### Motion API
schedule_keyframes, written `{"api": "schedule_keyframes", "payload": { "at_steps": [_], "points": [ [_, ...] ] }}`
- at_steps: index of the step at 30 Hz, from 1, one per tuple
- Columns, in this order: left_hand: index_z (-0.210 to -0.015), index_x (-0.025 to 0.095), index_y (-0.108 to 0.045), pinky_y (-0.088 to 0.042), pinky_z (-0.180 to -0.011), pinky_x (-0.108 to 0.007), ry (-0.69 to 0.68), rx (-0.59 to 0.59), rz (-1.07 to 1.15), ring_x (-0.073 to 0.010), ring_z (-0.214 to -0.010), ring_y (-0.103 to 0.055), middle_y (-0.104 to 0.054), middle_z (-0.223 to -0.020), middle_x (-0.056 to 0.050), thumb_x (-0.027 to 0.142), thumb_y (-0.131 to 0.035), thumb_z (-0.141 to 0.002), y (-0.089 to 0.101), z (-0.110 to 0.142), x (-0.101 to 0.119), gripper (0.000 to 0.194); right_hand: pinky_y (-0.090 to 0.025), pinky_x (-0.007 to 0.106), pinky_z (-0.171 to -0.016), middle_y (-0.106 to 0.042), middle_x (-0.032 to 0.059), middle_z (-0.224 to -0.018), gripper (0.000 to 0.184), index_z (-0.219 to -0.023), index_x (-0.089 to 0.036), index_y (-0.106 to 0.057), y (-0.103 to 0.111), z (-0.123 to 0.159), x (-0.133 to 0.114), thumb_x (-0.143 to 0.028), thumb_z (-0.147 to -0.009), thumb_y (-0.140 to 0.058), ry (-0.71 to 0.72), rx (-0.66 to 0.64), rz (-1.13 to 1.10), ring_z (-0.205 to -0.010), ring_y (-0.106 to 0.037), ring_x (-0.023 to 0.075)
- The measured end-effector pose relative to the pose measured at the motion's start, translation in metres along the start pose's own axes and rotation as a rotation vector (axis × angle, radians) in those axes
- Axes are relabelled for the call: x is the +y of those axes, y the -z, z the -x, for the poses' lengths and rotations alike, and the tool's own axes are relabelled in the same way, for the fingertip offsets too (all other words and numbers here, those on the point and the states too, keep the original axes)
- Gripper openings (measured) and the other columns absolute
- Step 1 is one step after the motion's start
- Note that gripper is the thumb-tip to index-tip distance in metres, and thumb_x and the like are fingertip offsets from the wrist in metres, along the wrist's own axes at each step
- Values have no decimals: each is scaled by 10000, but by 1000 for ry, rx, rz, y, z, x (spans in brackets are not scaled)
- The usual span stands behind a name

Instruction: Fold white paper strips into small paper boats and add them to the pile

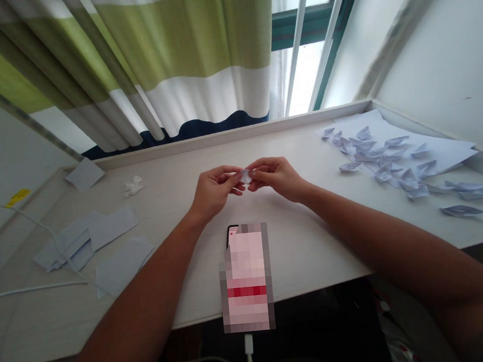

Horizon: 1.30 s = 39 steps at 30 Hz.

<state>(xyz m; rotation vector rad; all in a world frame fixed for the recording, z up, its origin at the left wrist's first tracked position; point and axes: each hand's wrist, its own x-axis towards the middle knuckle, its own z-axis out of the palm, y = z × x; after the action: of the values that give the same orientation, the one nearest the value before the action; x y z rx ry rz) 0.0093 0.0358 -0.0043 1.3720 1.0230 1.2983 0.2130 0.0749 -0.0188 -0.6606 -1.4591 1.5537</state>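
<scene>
A white desk (166,193) bears paper boats (387,172) at two o'clock. Sheets (114,228) lie at nine, a crumpled scrap (133,186) at ten.

a curtain (190,33) with green, white and dark blue bands is hanging behind the counter (165,176), its folds bunching toward the left. beside it, a window (316,22) with a teal frame is letting in bright light, and white bars (297,41) are slanting across the panes. a phone (247,276) with a pixelated pink and red screen is lying by the near edge. a white cable (35,290) is running over the left end, and a yellow label (18,197) is showing near it.
</scene>
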Motion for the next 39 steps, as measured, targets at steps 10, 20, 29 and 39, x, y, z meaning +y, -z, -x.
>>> {"api": "schedule_keyframes", "payload": {
  "at_steps": [10,20,29,39],
  "points": [
    [-861,174,-874,-659,-896,-402,28,-18,-56,-186,-777,-772,-838,-845,-61,231,-837,-774,0,3,6,111,-702,387,-868,-816,37,-812,196,-859,-172,-790,3,-1,2,-304,-796,-921,-44,-21,-84,-763,-811,183],
    [-992,154,-840,-639,-791,-353,49,-10,-26,-186,-765,-767,-825,-838,-70,363,-964,-731,3,0,0,357,-711,374,-807,-825,50,-809,350,-961,-159,-781,1,-1,-1,-371,-767,-981,-41,35,-19,-734,-807,187],
    [-974,146,-827,-634,-782,-352,29,48,-36,-176,-710,-750,-809,-794,-59,437,-1025,-667,0,1,-4,467,-698,370,-807,-828,79,-802,509,-901,-146,-776,-4,0,1,-516,-666,-1035,-29,23,92,-763,-810,205],
    [-968,131,-803,-629,-821,-360,106,76,44,-169,-735,-744,-819,-837,-71,457,-1047,-627,-5,2,-2,532,-675,354,-773,-811,64,-799,522,-879,-157,-760,-8,0,1,-574,-684,-1007,40,53,100,-755,-797,197]
  ]
}}
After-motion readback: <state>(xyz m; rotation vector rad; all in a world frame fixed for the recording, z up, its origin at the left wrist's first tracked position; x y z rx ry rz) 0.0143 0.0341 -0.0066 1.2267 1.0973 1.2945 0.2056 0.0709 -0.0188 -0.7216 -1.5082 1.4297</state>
